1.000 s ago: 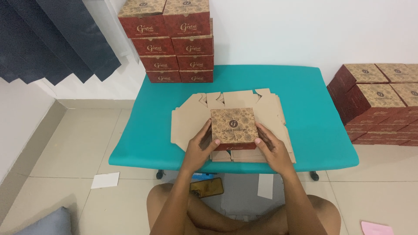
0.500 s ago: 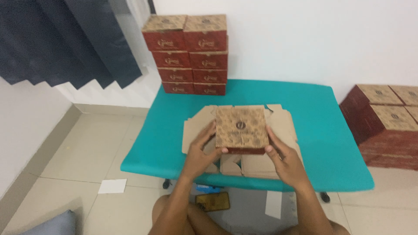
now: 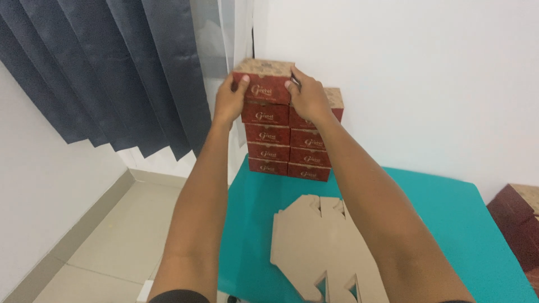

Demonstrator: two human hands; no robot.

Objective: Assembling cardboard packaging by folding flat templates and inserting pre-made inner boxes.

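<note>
Both hands are up at the top of the left column of red boxes, at the far left corner of the teal surface (image 3: pixel 449 219); the left hand (image 3: pixel 229 101) clasps the left side of the top box (image 3: pixel 264 81) and the right hand (image 3: pixel 307 100) clasps its right side, fingers curled over the brown patterned lid. The box sits on, or just above, the box beneath it — I cannot tell whether its weight is down yet. The stack (image 3: pixel 289 148) stands two columns wide against the white wall (image 3: pixel 404 84), and the left column now rises a box higher than the right one; that is where I see the risk. If the box lands off square, or either hand lets go unevenly, it could slide toward the curtain (image 3: pixel 101 73) and drop off the surface's edge; a nudge from the wrists could also shift the boxes below. The flat cardboard blanks (image 3: pixel 323 247) lie near the front edge, well apart from all this.
</note>
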